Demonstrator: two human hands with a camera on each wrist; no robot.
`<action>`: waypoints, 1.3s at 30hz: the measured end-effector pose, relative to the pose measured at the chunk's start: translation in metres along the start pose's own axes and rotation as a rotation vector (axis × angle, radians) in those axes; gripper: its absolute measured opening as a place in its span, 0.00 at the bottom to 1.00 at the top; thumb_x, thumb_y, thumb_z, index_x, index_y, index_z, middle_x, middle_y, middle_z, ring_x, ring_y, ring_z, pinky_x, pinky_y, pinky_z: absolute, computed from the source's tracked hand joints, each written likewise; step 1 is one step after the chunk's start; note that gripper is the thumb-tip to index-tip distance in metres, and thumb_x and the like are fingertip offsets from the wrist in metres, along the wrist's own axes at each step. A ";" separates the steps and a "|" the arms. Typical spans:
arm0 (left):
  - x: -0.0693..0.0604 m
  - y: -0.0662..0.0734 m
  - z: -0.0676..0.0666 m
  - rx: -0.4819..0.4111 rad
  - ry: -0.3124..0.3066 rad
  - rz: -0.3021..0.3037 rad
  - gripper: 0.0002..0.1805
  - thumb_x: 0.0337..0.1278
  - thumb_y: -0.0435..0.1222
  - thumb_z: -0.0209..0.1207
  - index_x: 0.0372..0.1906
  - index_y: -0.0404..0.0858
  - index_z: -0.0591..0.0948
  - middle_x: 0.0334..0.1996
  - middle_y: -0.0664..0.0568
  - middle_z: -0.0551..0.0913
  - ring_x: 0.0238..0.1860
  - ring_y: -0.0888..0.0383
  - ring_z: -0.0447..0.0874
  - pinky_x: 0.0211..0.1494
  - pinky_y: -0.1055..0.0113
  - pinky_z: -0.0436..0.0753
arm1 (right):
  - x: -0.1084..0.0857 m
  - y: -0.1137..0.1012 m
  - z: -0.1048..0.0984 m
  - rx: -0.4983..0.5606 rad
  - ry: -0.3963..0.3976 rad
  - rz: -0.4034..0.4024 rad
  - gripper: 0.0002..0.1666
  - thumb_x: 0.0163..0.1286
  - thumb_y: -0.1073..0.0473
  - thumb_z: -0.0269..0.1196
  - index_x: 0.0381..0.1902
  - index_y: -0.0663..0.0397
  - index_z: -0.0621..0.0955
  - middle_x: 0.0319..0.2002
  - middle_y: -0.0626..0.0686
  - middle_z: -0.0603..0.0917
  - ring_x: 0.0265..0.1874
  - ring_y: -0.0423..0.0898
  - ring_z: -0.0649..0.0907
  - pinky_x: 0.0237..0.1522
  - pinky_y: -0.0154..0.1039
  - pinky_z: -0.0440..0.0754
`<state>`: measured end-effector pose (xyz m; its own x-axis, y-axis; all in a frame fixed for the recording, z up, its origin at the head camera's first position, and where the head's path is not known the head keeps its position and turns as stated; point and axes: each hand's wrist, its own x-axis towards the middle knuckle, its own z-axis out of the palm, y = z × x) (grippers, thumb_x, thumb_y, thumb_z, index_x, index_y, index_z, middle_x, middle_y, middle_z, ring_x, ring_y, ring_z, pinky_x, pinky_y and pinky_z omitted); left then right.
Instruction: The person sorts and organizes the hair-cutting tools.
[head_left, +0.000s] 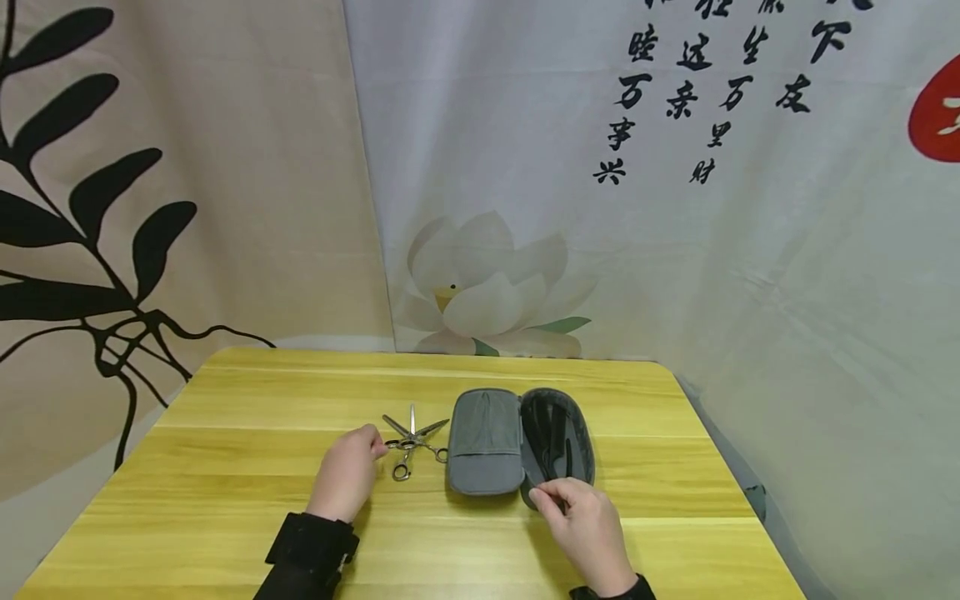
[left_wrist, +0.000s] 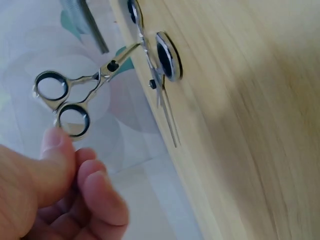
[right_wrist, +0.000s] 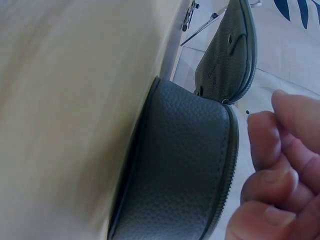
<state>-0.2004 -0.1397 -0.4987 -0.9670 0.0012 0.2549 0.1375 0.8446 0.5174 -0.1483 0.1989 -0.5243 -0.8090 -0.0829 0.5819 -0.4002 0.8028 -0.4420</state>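
Note:
My left hand point(head_left: 350, 472) pinches the finger ring of one pair of silver scissors point(left_wrist: 106, 71), which tilts up off the table in the left wrist view. A second pair of scissors point(left_wrist: 161, 82) lies on the tabletop, close against or crossing the first; the head view does not separate them clearly. Right of them a grey zippered case point(head_left: 486, 450) lies unfolded, with dark items point(head_left: 553, 429) in its right half. My right hand point(head_left: 588, 525) is at the near edge of that half, fingers loosely bent. Nothing shows between them in the right wrist view.
The yellow wood-grain table point(head_left: 247, 467) carries the scissors and the case. Behind it hangs a pale curtain point(head_left: 525, 167) with a printed flower, dark leaves and writing.

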 end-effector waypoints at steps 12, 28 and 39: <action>-0.004 0.011 -0.016 -0.070 0.445 0.068 0.06 0.64 0.29 0.70 0.33 0.35 0.84 0.30 0.45 0.88 0.30 0.51 0.85 0.33 0.55 0.84 | 0.001 0.002 0.000 0.020 0.013 -0.006 0.05 0.64 0.53 0.79 0.30 0.40 0.91 0.25 0.35 0.83 0.24 0.25 0.73 0.26 0.27 0.74; -0.027 0.073 0.019 -0.139 0.610 0.536 0.08 0.64 0.38 0.66 0.34 0.36 0.83 0.31 0.52 0.87 0.33 0.58 0.89 0.40 0.72 0.89 | 0.005 -0.007 -0.007 0.543 -0.089 0.282 0.04 0.67 0.60 0.77 0.32 0.44 0.92 0.26 0.47 0.90 0.20 0.35 0.81 0.24 0.31 0.80; -0.045 0.104 0.046 -0.121 0.573 0.814 0.13 0.79 0.39 0.56 0.33 0.40 0.81 0.33 0.56 0.85 0.35 0.62 0.86 0.45 0.73 0.88 | 0.004 -0.006 -0.011 0.909 -0.313 0.241 0.13 0.82 0.67 0.59 0.43 0.72 0.87 0.30 0.39 0.90 0.24 0.30 0.76 0.25 0.30 0.77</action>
<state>-0.1529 -0.0274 -0.4939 -0.3240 0.2696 0.9068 0.7632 0.6410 0.0821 -0.1440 0.2005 -0.5119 -0.9369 -0.2348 0.2589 -0.2822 0.0715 -0.9567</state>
